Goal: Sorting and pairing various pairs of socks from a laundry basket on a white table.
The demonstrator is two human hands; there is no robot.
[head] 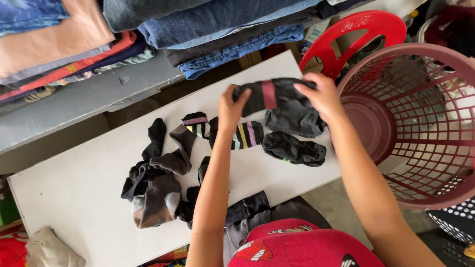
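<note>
Both my hands hold up a dark sock with a pink stripe (269,94) above the white board (79,183). My left hand (231,106) pinches its left end, and my right hand (321,96) grips its right end. Under the held sock lie a grey sock (294,122), a black balled sock (293,148) and a striped sock (247,134). A heap of dark and grey socks (156,188) lies further left on the board.
A pink plastic laundry basket (420,123) stands at the right, a red plastic lid (356,34) behind it. Folded jeans (232,29) and stacked clothes (59,44) fill the grey shelf at the back. A beige cloth (49,249) lies at lower left.
</note>
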